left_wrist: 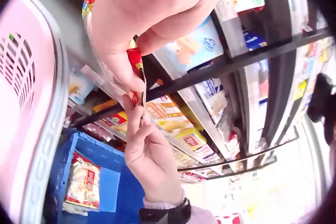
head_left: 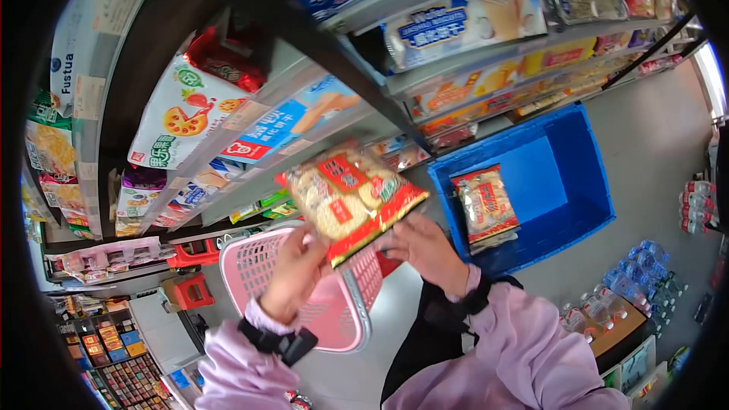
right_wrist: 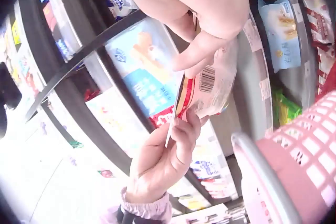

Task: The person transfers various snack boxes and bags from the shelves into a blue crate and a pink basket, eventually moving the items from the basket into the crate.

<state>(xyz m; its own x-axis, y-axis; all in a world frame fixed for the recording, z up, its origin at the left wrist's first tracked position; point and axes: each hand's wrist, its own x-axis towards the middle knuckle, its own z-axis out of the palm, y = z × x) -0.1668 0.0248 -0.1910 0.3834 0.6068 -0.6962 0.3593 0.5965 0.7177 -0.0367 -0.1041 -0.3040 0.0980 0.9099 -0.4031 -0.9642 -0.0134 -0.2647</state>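
Both hands hold a red and see-through snack bag (head_left: pixel 353 197) with pale round pieces showing, up in front of the shelves. My left hand (head_left: pixel 292 269) pinches its lower left corner between thumb and fingers. At the bottom edge on the right, my right hand (head_left: pixel 430 252) grips the bag the same way. The right wrist view shows the bag's back with a barcode (right_wrist: pixel 208 79) and both hands along one edge. A similar snack bag (head_left: pixel 487 205) lies inside the blue crate (head_left: pixel 524 254), at its left end.
A pink basket (head_left: pixel 334 323) with a grey rim stands below the left hand. Shelves of packaged biscuits (head_left: pixel 465 26) run along the front and left. Bottled drinks (head_left: pixel 645 273) stand on the floor at right, and a red stool (head_left: pixel 188 291) is at lower left.
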